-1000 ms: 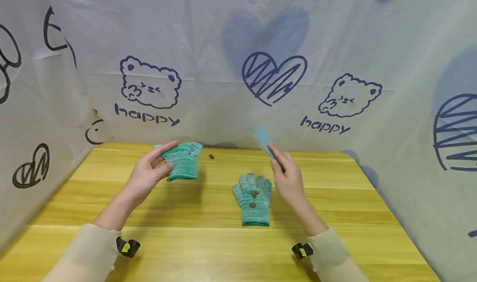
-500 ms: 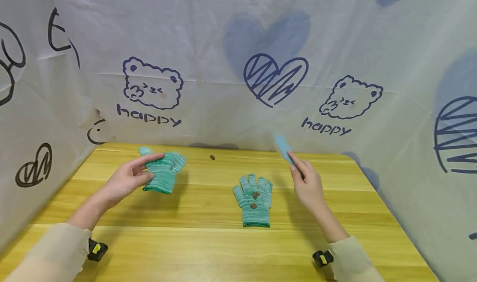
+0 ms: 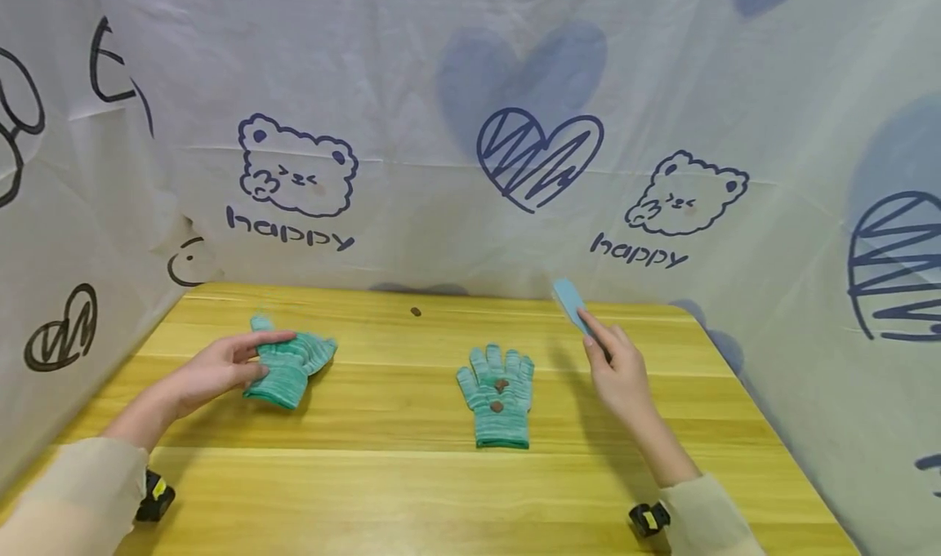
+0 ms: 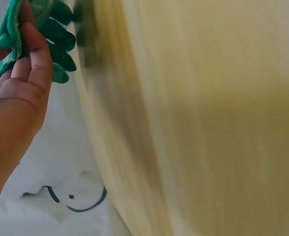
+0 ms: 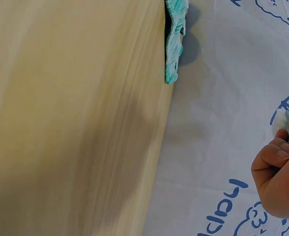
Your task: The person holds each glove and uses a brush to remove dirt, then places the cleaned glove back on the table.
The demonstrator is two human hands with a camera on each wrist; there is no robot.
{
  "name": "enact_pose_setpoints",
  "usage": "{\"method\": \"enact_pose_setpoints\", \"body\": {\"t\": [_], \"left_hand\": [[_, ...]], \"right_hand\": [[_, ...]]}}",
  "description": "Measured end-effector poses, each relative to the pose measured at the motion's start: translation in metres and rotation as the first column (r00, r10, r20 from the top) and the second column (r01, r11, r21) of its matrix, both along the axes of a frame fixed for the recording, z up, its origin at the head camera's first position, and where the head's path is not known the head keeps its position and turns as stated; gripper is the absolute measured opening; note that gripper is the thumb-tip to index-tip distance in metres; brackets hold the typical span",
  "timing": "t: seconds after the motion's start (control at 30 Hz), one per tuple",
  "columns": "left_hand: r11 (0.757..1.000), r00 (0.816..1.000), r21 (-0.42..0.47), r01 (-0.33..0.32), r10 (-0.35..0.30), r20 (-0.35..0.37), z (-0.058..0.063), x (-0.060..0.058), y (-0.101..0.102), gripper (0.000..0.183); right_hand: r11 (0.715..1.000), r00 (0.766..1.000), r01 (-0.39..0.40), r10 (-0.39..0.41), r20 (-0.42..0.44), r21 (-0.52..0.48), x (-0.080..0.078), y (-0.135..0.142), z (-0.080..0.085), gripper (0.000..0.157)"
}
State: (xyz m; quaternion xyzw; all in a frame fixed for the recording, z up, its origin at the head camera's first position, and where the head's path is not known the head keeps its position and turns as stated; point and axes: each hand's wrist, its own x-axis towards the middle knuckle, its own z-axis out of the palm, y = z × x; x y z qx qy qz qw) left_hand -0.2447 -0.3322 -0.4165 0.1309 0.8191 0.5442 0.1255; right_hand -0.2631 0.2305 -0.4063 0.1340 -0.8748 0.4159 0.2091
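At the left of the table, in the head view, my left hand point(image 3: 213, 375) pinches a mottled green knitted glove point(image 3: 288, 372) between thumb and fingers. Its cuff hangs toward me; in the left wrist view several fingers of this glove point(image 4: 60, 37) dangle beyond the hand. My right hand point(image 3: 623, 376) grips a light blue brush point(image 3: 570, 301) by its handle, raised over the right rear of the table. White bristles of the brush point(image 5: 280, 122) show in the right wrist view. Between the hands, a matching glove point(image 3: 503, 425) lies flat, fingers pointing away, with two brown bits point(image 3: 497, 406) on it.
Another small brown bit point(image 3: 416, 312) lies near the back edge of the wood-grain table point(image 3: 412, 499). White sheeting point(image 3: 426, 213) with drawn bears and hearts stands behind the table and along both sides.
My left hand has carried its glove left and down toward the table. The right hand has moved the brush to the right and slightly lower. The flat glove has stayed put.
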Motion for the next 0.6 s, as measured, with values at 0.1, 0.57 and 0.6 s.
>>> {"method": "enact_pose_setpoints", "body": {"t": [0.1, 0.57, 0.6], "left_hand": [[0.997, 1.0, -0.069, -0.016, 0.017, 0.017, -0.004, 0.001, -0.005, 0.065], [0.92, 0.996, -0.391, -0.011, -0.026, -0.09, -0.013, 0.008, -0.001, 0.07], [0.914, 0.995, -0.406, -0.014, -0.03, -0.1, -0.013, 0.008, -0.001, 0.071]], "right_hand": [[1.0, 1.0, 0.006, -0.006, -0.003, 0.005, 0.001, 0.002, -0.001, 0.044], [1.0, 1.0, 0.002, -0.002, 0.003, 0.026, 0.002, 0.004, -0.006, 0.044], [1.0, 1.0, 0.004, -0.004, -0.002, 0.027, 0.002, 0.004, -0.006, 0.044]]}}
